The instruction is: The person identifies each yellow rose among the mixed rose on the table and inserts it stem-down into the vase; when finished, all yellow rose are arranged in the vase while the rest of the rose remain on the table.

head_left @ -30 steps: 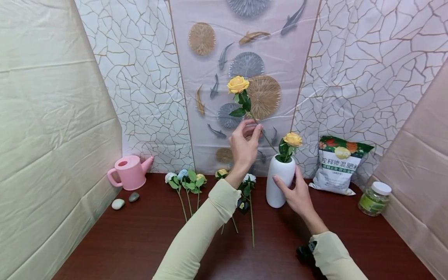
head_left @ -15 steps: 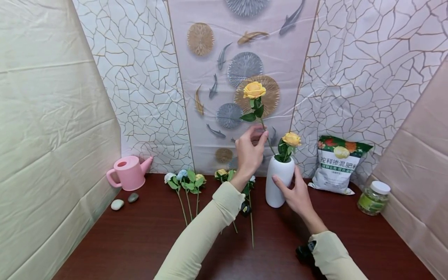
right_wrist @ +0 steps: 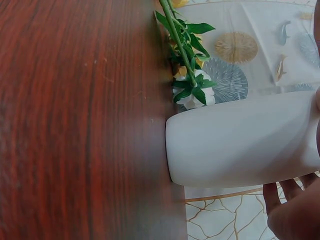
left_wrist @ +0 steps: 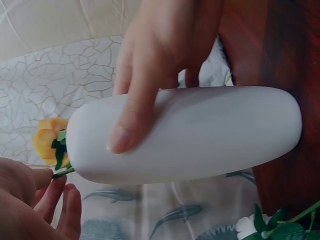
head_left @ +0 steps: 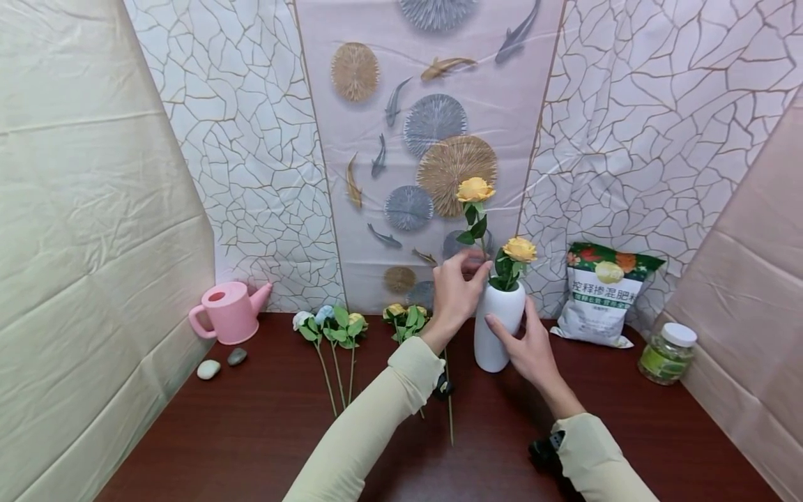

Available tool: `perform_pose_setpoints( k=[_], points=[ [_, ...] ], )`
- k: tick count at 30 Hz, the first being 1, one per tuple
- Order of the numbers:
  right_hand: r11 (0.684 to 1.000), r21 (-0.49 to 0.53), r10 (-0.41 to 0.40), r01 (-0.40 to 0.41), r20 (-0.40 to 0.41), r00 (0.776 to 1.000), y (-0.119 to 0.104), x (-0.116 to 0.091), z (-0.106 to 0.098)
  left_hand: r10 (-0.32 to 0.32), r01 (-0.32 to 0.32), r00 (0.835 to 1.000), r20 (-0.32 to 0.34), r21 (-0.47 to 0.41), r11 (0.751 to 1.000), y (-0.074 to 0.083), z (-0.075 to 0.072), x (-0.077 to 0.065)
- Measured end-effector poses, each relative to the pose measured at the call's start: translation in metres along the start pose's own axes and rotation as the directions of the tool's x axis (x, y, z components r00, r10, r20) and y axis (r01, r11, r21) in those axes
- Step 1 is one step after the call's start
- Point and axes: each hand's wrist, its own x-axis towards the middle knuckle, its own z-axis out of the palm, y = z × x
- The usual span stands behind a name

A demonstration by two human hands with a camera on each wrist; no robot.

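A tall white vase (head_left: 493,333) stands upright on the dark wooden table, with one yellow rose (head_left: 519,249) in its mouth. My right hand (head_left: 532,343) grips the vase from the right, thumb across its front. My left hand (head_left: 459,287) pinches the stem of a second yellow rose (head_left: 475,189) close to the vase's mouth. In the left wrist view, the pinched green stem (left_wrist: 64,172) runs into the vase opening. The lower part of that stem is hidden inside the vase. The right wrist view shows the vase's base (right_wrist: 175,150) on the tabletop.
Left of the vase lie several artificial flowers (head_left: 339,324) and another bunch (head_left: 408,317), partly behind the left arm. A pink watering can (head_left: 232,314) and two stones (head_left: 209,369) sit at far left. A fertilizer bag (head_left: 599,300) and a white-lidded jar (head_left: 668,355) stand at right.
My left hand has moved right and down with the yellow rose, bringing its stem deeper into the vase and its bloom lower. The right hand keeps its grip on the vase.
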Motion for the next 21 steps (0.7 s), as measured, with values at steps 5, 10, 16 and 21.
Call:
perform_pose_setpoints(
  k=[5,10,16,21],
  points=[
    [1.000,0.001,-0.008,0.008,-0.002,1.000,0.0058,0.0014,0.0002,-0.002,0.001,1.000,0.022,0.064,0.998,-0.0063,0.0033,-0.0031],
    [1.000,-0.006,-0.005,0.005,0.000,1.000,0.0056,0.0012,-0.0004,-0.031,0.028,0.999,0.038,0.088,0.996,-0.0067,0.0038,-0.0048],
    [1.000,0.007,-0.002,0.002,0.005,1.000,-0.0022,-0.0009,-0.0018,-0.098,0.095,0.995,0.023,0.096,0.991,-0.0043,0.0017,-0.0059],
    [1.000,-0.002,-0.010,0.010,-0.004,1.000,0.0020,0.0001,-0.0012,-0.115,0.114,0.993,0.023,0.062,0.992,-0.0058,-0.0024,-0.0040]
  ],
)
